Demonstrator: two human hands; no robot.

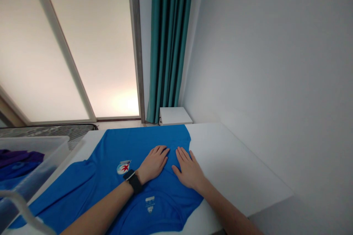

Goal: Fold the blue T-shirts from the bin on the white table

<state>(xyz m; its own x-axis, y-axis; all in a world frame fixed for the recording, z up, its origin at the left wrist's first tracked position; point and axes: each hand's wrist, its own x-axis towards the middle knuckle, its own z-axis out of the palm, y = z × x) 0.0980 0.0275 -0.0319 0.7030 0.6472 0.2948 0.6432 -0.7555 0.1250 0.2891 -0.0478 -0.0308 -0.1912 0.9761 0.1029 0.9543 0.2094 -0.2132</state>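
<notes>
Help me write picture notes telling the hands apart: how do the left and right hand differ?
The left hand has a dark watch at its wrist; the right hand has a bare wrist. The left hand lies nearer the round badge; the right hand nearer the wall. Both lie palm down on the blue shirt.

Smooth matt cloth shirt (110,187).

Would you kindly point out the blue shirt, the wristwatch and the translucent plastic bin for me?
Blue shirt (106,170): head view, on plain fabric of its body.
Wristwatch (135,184): head view, on its dark strap.
Translucent plastic bin (47,177): head view, on its side wall.
</notes>
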